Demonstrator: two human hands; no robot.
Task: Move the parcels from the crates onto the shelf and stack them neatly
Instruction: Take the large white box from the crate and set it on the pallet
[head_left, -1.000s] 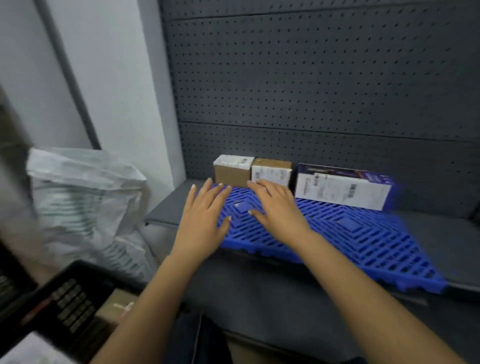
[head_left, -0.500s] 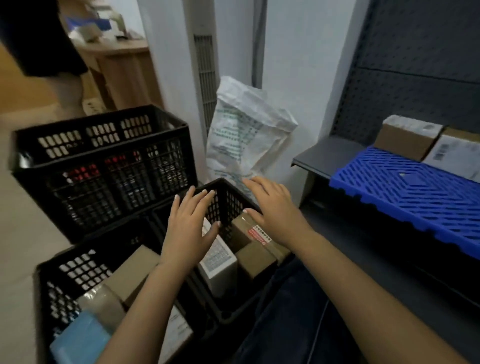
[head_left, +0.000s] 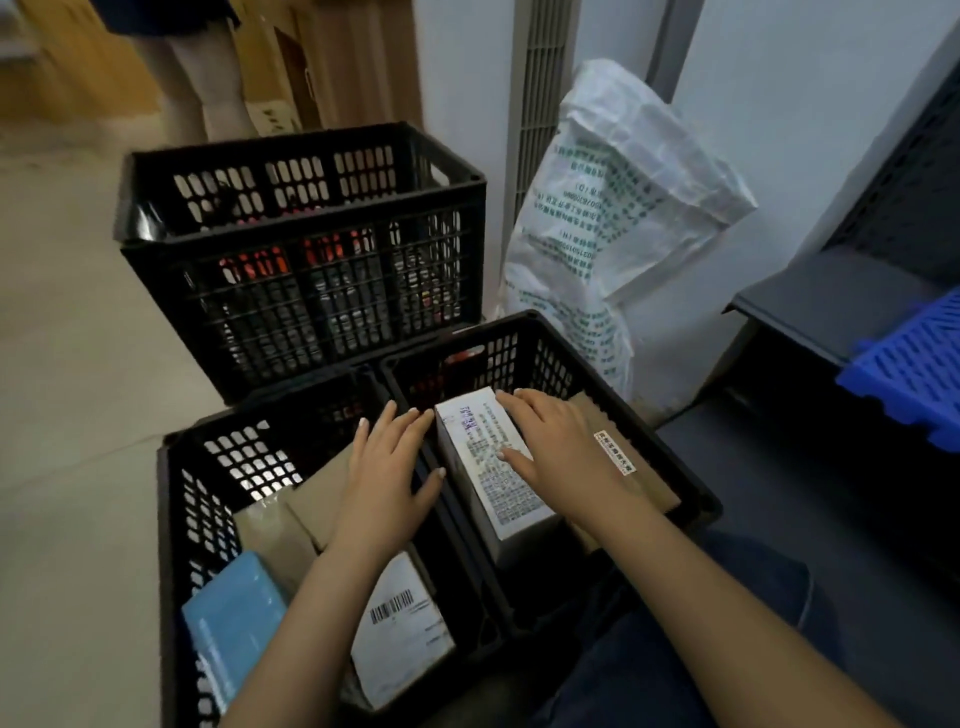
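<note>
Two black crates sit on the floor in front of me. In the right crate (head_left: 696, 499) a white box printed with small text (head_left: 493, 467) stands on edge beside a brown cardboard parcel (head_left: 639, 467). My right hand (head_left: 556, 441) lies flat on the white box, fingers straight. My left hand (head_left: 389, 467) hovers with spread fingers over the rim between the crates, just left of that box. The left crate (head_left: 176, 519) holds brown parcels (head_left: 311, 499), a light blue packet (head_left: 228, 618) and a white labelled parcel (head_left: 400, 634). The shelf (head_left: 810, 306) with its blue pallet (head_left: 914, 369) is at the right edge.
A taller black crate (head_left: 301, 260) with dark goods stands behind the two. A white printed sack (head_left: 618, 218) leans against the wall between the crates and the shelf. Someone's legs (head_left: 208, 73) stand at the top left. Bare floor lies to the left.
My view has swung from the shelf down to the crates. Both hands moved from the blue pallet to the right crate, and my right hand now rests on the white box.
</note>
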